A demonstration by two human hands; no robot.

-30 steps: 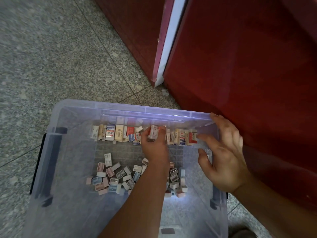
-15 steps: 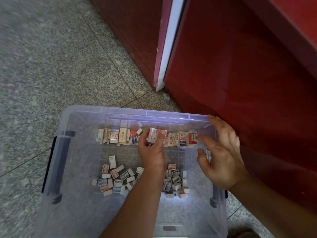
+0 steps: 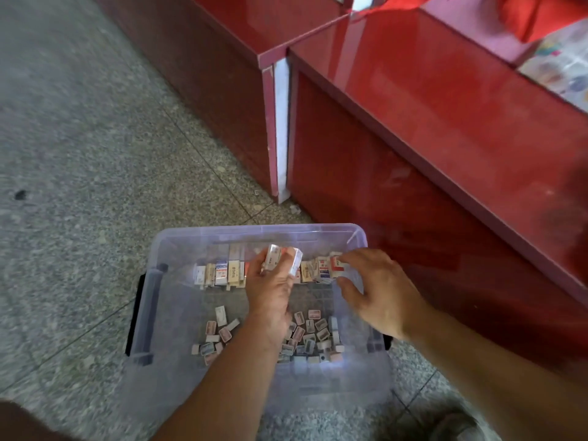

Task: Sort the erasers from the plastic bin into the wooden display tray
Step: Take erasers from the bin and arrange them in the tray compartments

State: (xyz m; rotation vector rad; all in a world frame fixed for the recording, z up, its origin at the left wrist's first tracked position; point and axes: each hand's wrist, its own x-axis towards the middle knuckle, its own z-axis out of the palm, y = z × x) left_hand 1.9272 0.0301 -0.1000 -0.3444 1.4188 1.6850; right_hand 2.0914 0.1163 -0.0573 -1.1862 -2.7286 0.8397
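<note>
A clear plastic bin (image 3: 152, 281) stands on the floor. Along its far wall leans a row of wrapped erasers (image 3: 222, 273), and several loose erasers (image 3: 313, 332) lie scattered on the bottom. My left hand (image 3: 273, 294) is raised over the bin and grips a small bunch of erasers (image 3: 281, 261) in its fingertips. My right hand (image 3: 378, 294) hovers at the right end of the row, fingers spread and slightly bent, its fingertips at a red and white eraser (image 3: 334, 265). No wooden display tray is in view.
A red counter (image 3: 445, 138) rises close behind and right of the bin, with a second red cabinet (image 3: 222, 58) to its left. Speckled stone floor (image 3: 79, 154) stretches to the left. A shoe tip (image 3: 458, 424) shows at the bottom right.
The view has tilted up, showing the counter top. My left hand has lifted its erasers off the row. My right hand has moved from the bin's rim to the row's right end.
</note>
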